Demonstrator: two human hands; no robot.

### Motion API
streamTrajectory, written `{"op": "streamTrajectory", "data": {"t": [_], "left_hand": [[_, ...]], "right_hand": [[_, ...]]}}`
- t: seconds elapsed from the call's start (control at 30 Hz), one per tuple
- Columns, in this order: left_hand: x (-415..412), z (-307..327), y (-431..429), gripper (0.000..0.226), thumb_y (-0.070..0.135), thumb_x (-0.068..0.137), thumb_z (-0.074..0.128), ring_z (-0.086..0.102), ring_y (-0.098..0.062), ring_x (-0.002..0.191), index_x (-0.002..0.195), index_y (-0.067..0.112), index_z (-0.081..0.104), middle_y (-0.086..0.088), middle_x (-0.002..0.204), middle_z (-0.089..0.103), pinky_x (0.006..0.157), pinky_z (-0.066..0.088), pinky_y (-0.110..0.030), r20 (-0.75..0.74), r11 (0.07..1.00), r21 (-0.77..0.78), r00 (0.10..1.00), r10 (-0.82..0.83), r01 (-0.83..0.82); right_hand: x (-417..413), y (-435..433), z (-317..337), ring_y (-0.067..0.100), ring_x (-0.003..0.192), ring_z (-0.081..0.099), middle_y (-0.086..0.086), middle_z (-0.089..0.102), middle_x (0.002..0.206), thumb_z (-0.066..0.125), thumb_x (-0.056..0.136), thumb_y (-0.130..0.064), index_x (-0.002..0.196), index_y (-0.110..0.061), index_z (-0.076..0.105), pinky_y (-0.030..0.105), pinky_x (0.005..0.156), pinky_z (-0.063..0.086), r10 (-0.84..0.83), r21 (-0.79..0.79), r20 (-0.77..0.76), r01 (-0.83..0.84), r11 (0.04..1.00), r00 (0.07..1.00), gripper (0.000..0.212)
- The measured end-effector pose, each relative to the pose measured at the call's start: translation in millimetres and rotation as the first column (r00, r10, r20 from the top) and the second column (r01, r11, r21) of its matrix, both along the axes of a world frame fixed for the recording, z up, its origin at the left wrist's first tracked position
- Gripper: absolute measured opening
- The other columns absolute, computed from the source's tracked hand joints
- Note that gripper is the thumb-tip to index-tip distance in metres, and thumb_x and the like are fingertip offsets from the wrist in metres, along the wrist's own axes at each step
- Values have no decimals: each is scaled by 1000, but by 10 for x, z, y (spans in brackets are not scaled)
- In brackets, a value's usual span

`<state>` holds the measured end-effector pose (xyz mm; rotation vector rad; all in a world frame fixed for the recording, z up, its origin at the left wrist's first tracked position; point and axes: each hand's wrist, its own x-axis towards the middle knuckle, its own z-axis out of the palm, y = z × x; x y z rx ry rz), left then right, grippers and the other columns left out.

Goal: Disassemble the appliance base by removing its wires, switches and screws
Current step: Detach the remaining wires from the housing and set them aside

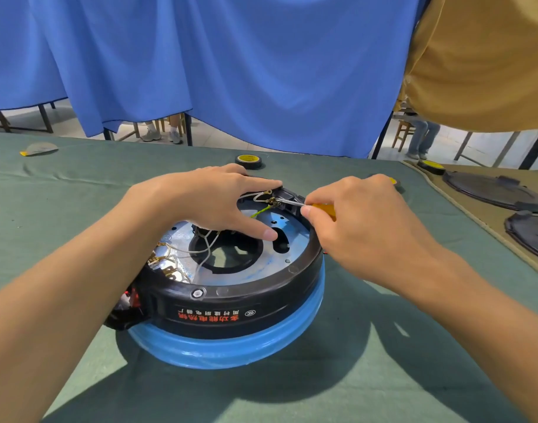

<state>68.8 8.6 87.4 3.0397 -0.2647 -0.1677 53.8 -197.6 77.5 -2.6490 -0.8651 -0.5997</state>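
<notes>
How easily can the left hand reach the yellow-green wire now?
Probably yes: the left hand rests on the appliance base, the yellow-green wire lies uncovered beside its fingers, and the screwdriver comes from the right.

Both bare forearms come in from the bottom corners and angle toward each other in the middle. The person's left hand (212, 203) is palm down, fingers straight and spread, thumb stuck out to the right. Their right hand (365, 218) is curled up, thumb and fingertips pinching a screwdriver (321, 208), knuckles facing up, wrist pretty straight.
</notes>
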Motion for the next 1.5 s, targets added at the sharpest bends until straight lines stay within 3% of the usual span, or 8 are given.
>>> {"op": "streamTrajectory", "data": {"t": [0.43, 0.77, 0.87, 1.0, 1.2, 1.3, 1.43, 1.5], "left_hand": [[35, -27, 11, 97, 89, 55, 43, 26, -27, 140, 142, 65, 7, 8, 157, 18, 111, 30, -47, -6, 999, 37, 1000, 13, -12], [23, -25, 8, 94, 88, 59, 42, 20, -30, 143, 141, 65, 4, 8, 159, 14, 113, 26, -51, -12, 998, 65, 1000, 12, -11], [30, -32, 20, 93, 88, 61, 43, 27, -31, 139, 142, 65, 4, 9, 154, 21, 111, 29, -53, -2, 998, 63, 1000, 10, -10], [39, -35, 20, 99, 91, 53, 39, 32, -30, 134, 143, 64, 6, 8, 146, 28, 109, 33, -51, -6, 999, 47, 1000, 11, -11], [45, -43, 28, 105, 94, 41, 33, 30, -29, 136, 141, 61, 21, 10, 149, 26, 109, 33, -53, -23, 1000, 21, 1000, 15, -14], [52, -48, 39, 103, 93, 45, 36, 28, -29, 138, 142, 62, 17, 12, 153, 22, 110, 31, -54, -18, 1000, 27, 1000, 16, -15], [50, -45, 34, 99, 90, 52, 38, 23, -33, 140, 142, 65, 6, 8, 158, 16, 111, 28, -56, -25, 998, 56, 999, 26, -24], [50, -42, 31, 96, 89, 56, 41, 22, -34, 141, 141, 66, 5, 7, 158, 15, 112, 28, -55, -23, 998, 62, 999, 29, -28]], "right_hand": [[-58, 77, -73, 30, 64, 48, 5, 51, 67, 46, 95, -30, 69, -20, 42, 32, 58, 27, -3, -116, 122, 17, 993, 993, 28], [219, -156, 136, 18, 57, 52, -3, 62, 53, 61, 91, -28, 83, -21, 79, 11, 53, 37, 66, 146, -261, -28, 989, 963, 20], [115, -51, 92, 30, 58, 34, 11, 42, 53, 54, 92, -26, 62, -8, 56, 24, 49, 31, 25, -19, -71, -27, 999, 997, 35], [-47, 144, 98, 31, 63, 42, 4, 39, 65, 51, 92, -25, 59, -21, 25, 29, 46, 19, -25, -180, 67, 37, 983, 997, 42], [-281, 328, 262, 17, 48, 17, 1, 20, 62, 59, 87, -17, 62, -22, 13, 27, 44, 15, -2, -262, 90, 26, 965, 996, 52], [-174, 333, 347, 19, 49, 26, 4, 27, 62, 61, 88, -20, 59, -20, 22, 29, 43, 19, -25, -274, 52, 38, 961, 998, 48], [184, 166, 472, 32, 61, 43, 20, 55, 65, 58, 83, -16, 76, -4, 66, 41, 49, 41, -45, -169, -133, 22, 985, 990, 17], [300, 62, 503, 21, 52, 42, 8, 59, 55, 64, 85, -21, 82, -12, 76, 34, 49, 41, -26, -97, -283, -1, 995, 959, 15]]}}
